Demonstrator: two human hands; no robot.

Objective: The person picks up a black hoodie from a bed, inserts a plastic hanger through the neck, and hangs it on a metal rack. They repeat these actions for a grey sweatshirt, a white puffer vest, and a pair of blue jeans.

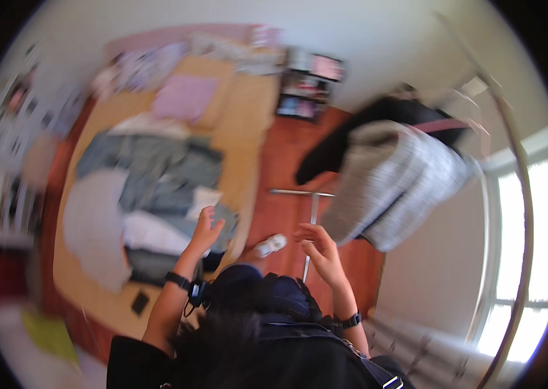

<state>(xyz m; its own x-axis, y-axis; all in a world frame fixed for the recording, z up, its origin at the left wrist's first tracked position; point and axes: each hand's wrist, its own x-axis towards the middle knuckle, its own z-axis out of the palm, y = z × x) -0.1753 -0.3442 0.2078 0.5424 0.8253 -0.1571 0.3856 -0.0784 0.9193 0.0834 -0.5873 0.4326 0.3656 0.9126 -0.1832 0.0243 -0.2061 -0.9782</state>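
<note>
My left hand (207, 228) is held over the right edge of the bed, its fingers apart and nothing in them. Close beneath it lie a small white cloth (204, 200) and blue-grey denim garments (167, 167) in a heap. White garments (92, 219) spread over the heap's left side. My right hand (321, 250) hovers above the wooden floor, also bare, with fingers loosely curved and the thumb apart. Just right of it hangs a grey garment (395, 185), with a black garment (366, 131) hanging behind; both are blurred.
A metal rack's foot bar (314, 214) stands on the red floor (286, 160) ahead, near my shoe (271, 245). The rack's pole (522, 180) curves along the right, before a window (526, 233). A small shelf (308, 85) stands beyond the bed (254, 112). A dark flat object (140, 302) lies near its corner.
</note>
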